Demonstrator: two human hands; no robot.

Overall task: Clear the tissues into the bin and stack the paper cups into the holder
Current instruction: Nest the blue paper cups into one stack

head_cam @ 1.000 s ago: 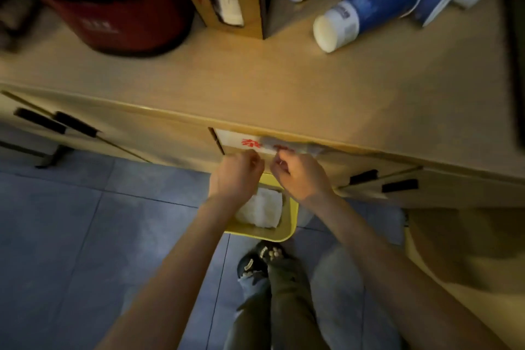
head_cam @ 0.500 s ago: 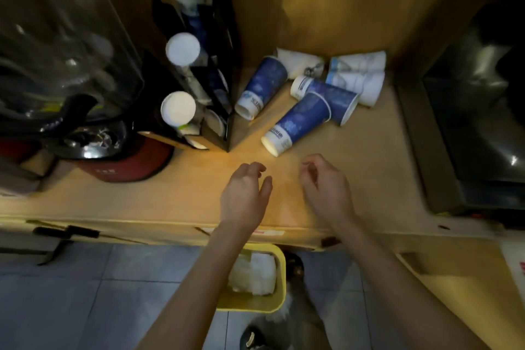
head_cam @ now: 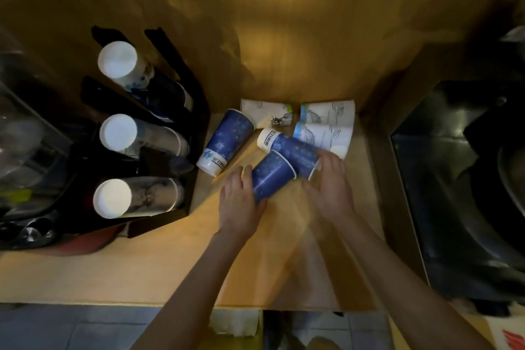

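Observation:
Several paper cups lie on their sides at the back of the wooden counter (head_cam: 159, 264). My left hand (head_cam: 240, 202) grips a blue cup (head_cam: 270, 176) by its lower end. My right hand (head_cam: 331, 186) holds the rim end of a second blue cup (head_cam: 295, 153) just behind it. A third blue cup (head_cam: 225, 140) lies alone to the left. Three white printed cups (head_cam: 326, 125) lie against the back wall. The black cup holder (head_cam: 170, 133) stands at left with three stacks of cups in its slots. Tissues in the bin (head_cam: 235, 324) show below the counter edge.
A dark sink (head_cam: 460, 179) fills the right side. A clear-lidded appliance (head_cam: 25, 136) and a red base stand to the left of the holder. A wooden wall closes the back. Grey floor tiles show below the counter.
My view rose from the bin and drawer front to the countertop. Both hands left the drawer edge, reached forward, and each closed on a blue cup.

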